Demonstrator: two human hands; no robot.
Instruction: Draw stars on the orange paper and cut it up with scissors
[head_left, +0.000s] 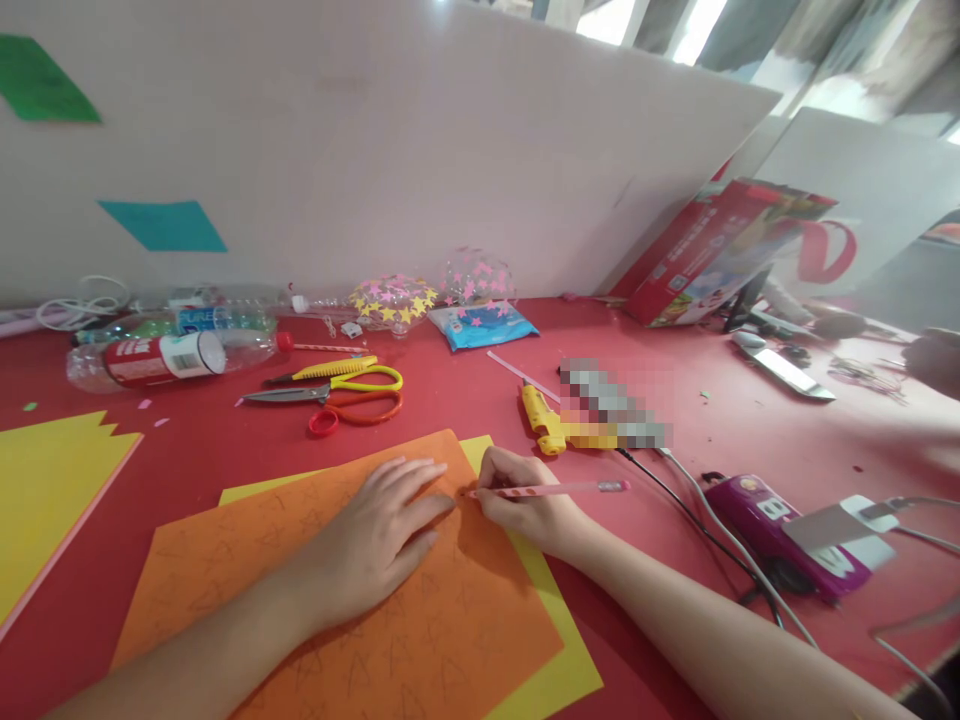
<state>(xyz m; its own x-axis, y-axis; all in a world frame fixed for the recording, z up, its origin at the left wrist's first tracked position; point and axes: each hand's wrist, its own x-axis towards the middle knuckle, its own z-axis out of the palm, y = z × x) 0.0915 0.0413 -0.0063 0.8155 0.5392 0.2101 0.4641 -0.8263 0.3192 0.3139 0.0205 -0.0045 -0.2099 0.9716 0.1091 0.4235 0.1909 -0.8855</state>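
My right hand is closed around a pink pencil, whose tip meets the sheet near its upper right edge. Spread flat on the orange paper, my left hand presses it down with fingers apart. Rows of small hand-drawn stars cover much of that sheet. Beneath it lies a yellow sheet, showing along the right side and the top left. Just beyond the papers are scissors with yellow and orange handles, a yellow utility knife and a red tape ring.
A yellow glue gun lies near a blurred-out power strip. Plastic bottles, star-covered clear domes and a blue wipes packet line the wall. At right are a purple toy-like box, cables, a phone and another person's hand.
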